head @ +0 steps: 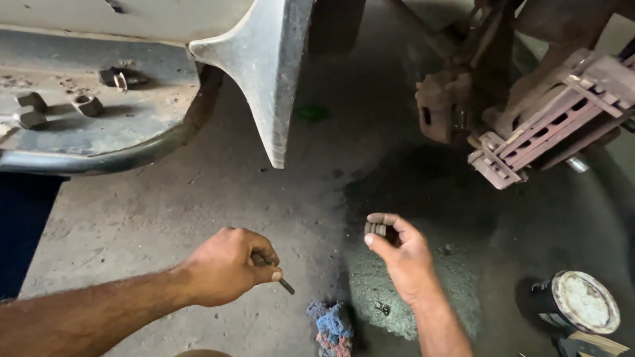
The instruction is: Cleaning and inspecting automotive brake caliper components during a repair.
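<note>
My left hand (228, 268) is closed around a thin dark metal pin (283, 283), whose tip sticks out below the fingers. My right hand (403, 254) pinches a small dark round metal part (377, 229) between thumb and fingers. Both hands hover above a dusty concrete floor (218, 198). Up and to the right of my right hand hangs a rusty brake assembly with a slotted disc (555, 116) and a caliper (440, 106).
A grey vehicle body panel (264, 73) juts down at the top centre. Several large nuts (86, 104) lie on a dirty metal step at the upper left. A coloured rag (331, 329) lies between my arms. A round tin (582, 301) stands at the lower right beside a dark oily patch.
</note>
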